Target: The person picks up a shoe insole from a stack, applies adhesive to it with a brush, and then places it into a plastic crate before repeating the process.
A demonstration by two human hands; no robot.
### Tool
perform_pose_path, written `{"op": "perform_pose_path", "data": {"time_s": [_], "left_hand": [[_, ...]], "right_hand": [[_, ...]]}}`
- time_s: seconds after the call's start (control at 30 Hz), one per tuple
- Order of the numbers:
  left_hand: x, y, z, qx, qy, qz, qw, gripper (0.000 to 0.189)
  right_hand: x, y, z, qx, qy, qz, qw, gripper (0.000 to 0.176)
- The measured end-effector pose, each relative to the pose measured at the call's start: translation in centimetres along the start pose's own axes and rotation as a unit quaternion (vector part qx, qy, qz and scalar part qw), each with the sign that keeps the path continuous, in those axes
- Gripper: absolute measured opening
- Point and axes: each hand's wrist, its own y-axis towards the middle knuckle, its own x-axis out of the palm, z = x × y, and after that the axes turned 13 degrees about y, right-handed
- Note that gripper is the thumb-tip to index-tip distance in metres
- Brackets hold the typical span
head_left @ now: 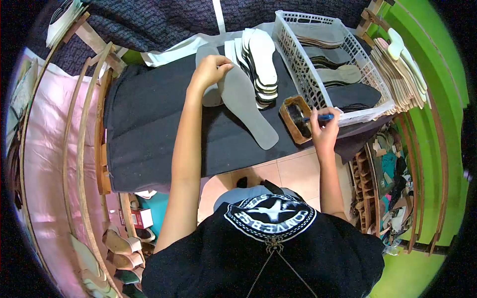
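My left hand (209, 71) rests its fingertips on the top end of a long grey insole (248, 107) that lies on the dark table (149, 129). My right hand (325, 130) holds a blue-handled brush (318, 118), its tip dipped into a small brown glue box (296, 119). A second grey insole (208, 92) lies partly under my left hand. Just beyond stands a row of white insoles (261, 62), overlapping.
A white plastic basket (303, 64) with grey and dark soles sits at the right of the table. Beige soles (397, 74) are stacked on a rack further right. Wooden racks stand on the left, shoes on the floor below. Pink tiled floor shows under the table edge.
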Motion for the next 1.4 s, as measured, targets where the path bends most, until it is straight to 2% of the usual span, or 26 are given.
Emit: {"op": "perform_pose_path", "data": {"time_s": [0.1, 0.13, 0.23, 0.27, 0.37, 0.43, 0.5, 0.57, 0.63, 0.7, 0.73, 0.77, 0.83, 0.93, 1.07, 1.17, 1.27, 1.3, 1.33, 1.4], "left_hand": [[0.6, 0.2, -0.4, 0.004, 0.000, 0.019, 1.000, 0.019], [0.6, 0.1, -0.4, 0.004, -0.002, 0.016, 1.000, 0.019], [0.6, 0.3, -0.5, 0.008, -0.007, 0.010, 1.000, 0.019], [0.8, 0.4, -0.7, 0.011, -0.006, 0.007, 1.000, 0.019], [0.2, 0.2, -0.1, 0.003, -0.006, -0.001, 1.000, 0.018], [0.2, 0.1, -0.3, 0.008, -0.014, 0.001, 1.000, 0.017], [0.8, 0.4, -1.2, 0.032, -0.023, 0.011, 0.999, 0.017], [1.1, 0.4, -1.5, 0.017, -0.011, 0.006, 1.000, 0.017], [1.4, 0.3, -1.7, -0.001, -0.008, -0.001, 1.000, 0.017], [1.6, 0.1, -1.6, 0.008, 0.011, 0.017, 1.000, 0.017], [1.7, -0.1, -1.5, 0.011, 0.022, 0.028, 0.999, 0.016], [1.8, -0.3, -1.4, 0.013, 0.034, 0.038, 0.999, 0.016], [1.8, -0.8, -1.1, 0.009, 0.046, 0.049, 0.998, 0.016], [1.9, -0.9, -1.6, 0.014, 0.056, 0.077, 0.995, 0.016], [2.1, -0.7, -1.6, 0.011, 0.062, 0.082, 0.995, 0.016], [1.8, -0.6, -1.3, 0.030, 0.055, 0.074, 0.995, 0.015], [1.6, -0.5, -0.6, 0.026, 0.058, 0.063, 0.996, 0.015], [1.7, -0.3, -0.7, 0.027, 0.061, 0.063, 0.996, 0.015], [1.9, -0.2, -0.7, 0.036, 0.059, 0.061, 0.996, 0.015], [2.1, -0.1, -1.1, 0.047, 0.054, 0.061, 0.996, 0.015]], "right_hand": [[0.1, -0.3, 0.4, -0.073, 0.025, 0.033, 0.996, 0.026], [-0.1, -0.3, -0.2, 0.023, 0.000, -0.005, 1.000, 0.028], [0.4, -0.7, 0.9, -0.043, 0.066, 0.057, 0.995, 0.028], [0.1, -0.6, 0.8, -0.012, 0.018, 0.029, 0.999, 0.027], [-0.1, -0.6, 0.8, -0.084, 0.081, 0.078, 0.990, 0.029], [-0.2, -0.9, 0.9, -0.091, 0.177, 0.094, 0.975, 0.034], [-0.1, -1.1, -0.3, -0.117, 0.223, 0.085, 0.964, 0.035], [0.3, -2.0, -1.3, -0.113, 0.183, 0.036, 0.976, 0.037], [2.7, -3.4, -2.0, -0.044, 0.342, -0.026, 0.938, 0.033], [4.2, -3.8, -1.9, -0.082, 0.245, -0.143, 0.955, 0.024], [5.3, -3.7, -2.0, -0.121, 0.233, -0.170, 0.950, 0.027], [6.4, -4.2, -1.4, -0.143, 0.221, -0.157, 0.952, 0.032], [6.4, -4.8, -1.3, -0.154, 0.174, -0.198, 0.952, 0.037], [4.6, -5.8, -1.4, -0.176, 0.163, -0.225, 0.944, 0.036], [3.6, -5.1, -1.9, -0.175, 0.138, -0.247, 0.943, 0.035], [5.3, -3.9, -2.4, -0.176, 0.193, -0.182, 0.948, 0.033], [8.9, -3.3, -1.9, -0.178, 0.189, -0.171, 0.950, 0.036], [9.7, -3.3, -1.9, -0.204, 0.189, -0.159, 0.947, 0.037], [9.6, -3.6, -2.0, -0.206, 0.142, -0.187, 0.950, 0.036], [7.9, -4.5, -2.0, -0.187, 0.147, -0.217, 0.947, 0.037]]}}
